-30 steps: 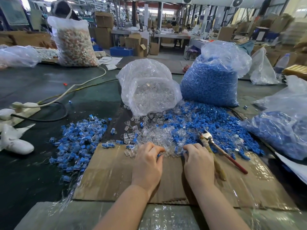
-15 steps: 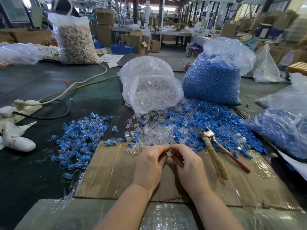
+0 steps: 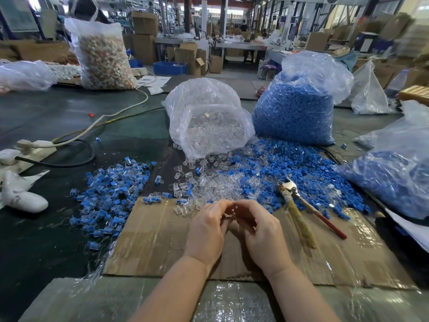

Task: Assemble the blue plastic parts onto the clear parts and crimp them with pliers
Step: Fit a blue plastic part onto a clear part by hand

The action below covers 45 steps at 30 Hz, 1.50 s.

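Observation:
My left hand [image 3: 206, 231] and my right hand [image 3: 260, 231] meet fingertip to fingertip over the cardboard sheet [image 3: 151, 240], pinching a small clear part [image 3: 228, 216] between them; whether a blue part is in there too is hidden by the fingers. Just beyond them lies a mixed heap of loose clear parts [image 3: 209, 182] and loose blue parts [image 3: 290, 168]. The pliers [image 3: 301, 205] with one red and one wrapped handle rest on the cardboard to the right of my right hand. A pile of assembled blue-and-clear pieces [image 3: 109, 189] lies to the left.
A bag of clear parts [image 3: 209, 122] and a bag of blue parts [image 3: 299, 105] stand behind the heap. Another bag of blue parts [image 3: 394, 177] lies at the right. A power strip with cable [image 3: 30, 147] and crumpled white material [image 3: 18, 194] lie at the left.
My hands drew back from the heap and came together over the cardboard, fingertips now touching around a small part. The pliers have not moved.

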Each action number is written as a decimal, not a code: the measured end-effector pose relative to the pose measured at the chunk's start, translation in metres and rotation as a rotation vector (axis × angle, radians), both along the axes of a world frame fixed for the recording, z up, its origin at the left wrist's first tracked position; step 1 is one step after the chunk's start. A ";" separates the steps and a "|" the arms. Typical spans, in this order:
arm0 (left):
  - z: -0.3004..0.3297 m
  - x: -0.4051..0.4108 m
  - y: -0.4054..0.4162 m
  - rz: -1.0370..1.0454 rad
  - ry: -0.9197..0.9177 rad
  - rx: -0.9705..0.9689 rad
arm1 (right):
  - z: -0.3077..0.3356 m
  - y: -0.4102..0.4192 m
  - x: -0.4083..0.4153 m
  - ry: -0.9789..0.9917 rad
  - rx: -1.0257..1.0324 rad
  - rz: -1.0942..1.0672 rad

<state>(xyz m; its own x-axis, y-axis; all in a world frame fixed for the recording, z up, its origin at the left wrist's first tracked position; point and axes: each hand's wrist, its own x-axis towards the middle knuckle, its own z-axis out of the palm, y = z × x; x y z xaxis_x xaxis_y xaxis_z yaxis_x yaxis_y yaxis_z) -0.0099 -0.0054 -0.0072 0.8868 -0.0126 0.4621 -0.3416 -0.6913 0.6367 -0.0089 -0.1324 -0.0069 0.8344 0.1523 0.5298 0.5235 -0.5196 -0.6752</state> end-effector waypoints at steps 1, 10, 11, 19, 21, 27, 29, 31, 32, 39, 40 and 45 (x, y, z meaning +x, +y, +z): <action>0.001 0.000 0.000 0.002 -0.006 -0.016 | -0.001 0.000 0.000 -0.006 -0.007 -0.017; 0.001 0.004 0.006 0.112 0.033 -0.348 | -0.001 0.003 0.000 -0.128 -0.207 -0.139; 0.001 0.004 0.007 0.125 0.028 -0.380 | 0.000 0.004 -0.001 -0.155 -0.260 -0.134; -0.001 0.006 0.008 0.270 -0.058 -0.547 | -0.001 0.011 -0.002 -0.227 -0.585 -0.065; -0.003 0.006 0.009 0.356 -0.071 -0.519 | -0.003 0.010 0.001 -0.227 -0.536 -0.078; -0.004 0.009 0.009 0.298 0.113 -0.442 | -0.010 0.009 0.004 -0.110 -0.461 -0.161; -0.004 0.008 0.008 0.217 0.131 -0.377 | -0.009 0.008 0.003 -0.097 -0.441 -0.202; -0.004 0.008 0.008 0.176 0.158 -0.338 | -0.009 0.007 0.003 -0.068 -0.413 -0.268; -0.005 0.008 0.009 0.169 0.166 -0.338 | -0.010 0.005 0.004 -0.039 -0.398 -0.304; -0.004 0.007 0.008 0.162 0.176 -0.442 | -0.006 0.005 0.004 0.029 -0.439 -0.421; -0.004 0.008 0.008 0.172 0.165 -0.474 | -0.005 0.005 0.004 -0.017 -0.431 -0.395; -0.003 0.008 0.010 0.203 0.119 -0.626 | -0.004 0.009 0.004 -0.110 -0.529 -0.247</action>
